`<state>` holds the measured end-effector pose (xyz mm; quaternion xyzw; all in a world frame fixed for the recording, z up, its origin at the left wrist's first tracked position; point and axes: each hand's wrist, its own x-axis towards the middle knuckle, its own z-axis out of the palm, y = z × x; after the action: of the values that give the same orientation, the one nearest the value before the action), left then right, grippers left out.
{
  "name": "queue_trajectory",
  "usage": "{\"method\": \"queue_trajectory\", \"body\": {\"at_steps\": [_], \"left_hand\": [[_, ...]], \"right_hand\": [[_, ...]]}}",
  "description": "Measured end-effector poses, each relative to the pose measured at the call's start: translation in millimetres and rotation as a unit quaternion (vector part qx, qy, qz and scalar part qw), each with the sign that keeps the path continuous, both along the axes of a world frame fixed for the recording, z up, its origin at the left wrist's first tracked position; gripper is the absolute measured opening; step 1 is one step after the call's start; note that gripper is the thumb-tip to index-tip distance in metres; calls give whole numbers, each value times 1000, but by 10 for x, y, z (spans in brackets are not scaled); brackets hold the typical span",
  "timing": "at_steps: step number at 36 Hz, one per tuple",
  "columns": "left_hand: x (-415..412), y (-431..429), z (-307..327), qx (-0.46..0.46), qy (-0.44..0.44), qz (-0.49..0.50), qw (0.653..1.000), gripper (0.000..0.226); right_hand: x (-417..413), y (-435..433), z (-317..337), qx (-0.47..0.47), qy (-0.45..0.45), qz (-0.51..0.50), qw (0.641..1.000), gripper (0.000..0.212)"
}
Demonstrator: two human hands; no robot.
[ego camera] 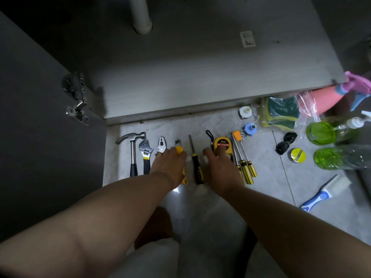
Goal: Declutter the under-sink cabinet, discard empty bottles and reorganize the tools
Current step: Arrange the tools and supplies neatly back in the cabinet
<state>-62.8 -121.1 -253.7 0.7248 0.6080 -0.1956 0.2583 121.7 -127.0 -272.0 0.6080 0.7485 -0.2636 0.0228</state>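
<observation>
**Tools lined up on the floor before an open cabinet**

A row of tools lay on the pale tiled floor [200,207] in front of the open cabinet [200,77], whose grey door [40,117] stood swung out at far left. From the left came a hammer [132,149], an adjustable wrench [146,153] and a pair of pliers [161,145], handles pointing toward the person. The left hand [170,165] rested flat, fingers loosely spread, over a yellow utility knife [179,149], covering the pliers' handles; whether it was gripping anything could not be told. A black-and-yellow screwdriver [195,163] lay alone between the two hands. The right hand [220,169] lay with its fingers on a yellow tape measure [222,144], thumb apart; a firm grip could not be made out. Just beside it sat a set of hex keys [237,136] and a bundle of slimmer screwdrivers [247,167]. Farther right were two small caps [250,128], a bag of sponges [281,113], a black fitting [286,142], a roll of yellow tape [296,155], two green bottles [331,133], a pink spray bottle [329,97] and a blue-handled scraper [325,193].
</observation>
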Motion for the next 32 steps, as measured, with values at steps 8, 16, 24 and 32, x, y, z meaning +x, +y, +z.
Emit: {"method": "queue_trajectory", "body": {"at_steps": [8,16,24,32], "left_hand": [[55,30,-15,26,8,9,1000,58],[134,305,-46,86,-86,48,991,60],[318,610,-52,70,-77,-59,993,87],[439,592,-100,70,-6,-55,996,94]], "right_hand": [[288,640,-20,-45,-125,10,991,72],[40,991,-124,20,-18,-13,1000,63],[437,835,-144,23,-136,-102,985,37],[550,757,-200,12,-90,-103,991,35]]}}
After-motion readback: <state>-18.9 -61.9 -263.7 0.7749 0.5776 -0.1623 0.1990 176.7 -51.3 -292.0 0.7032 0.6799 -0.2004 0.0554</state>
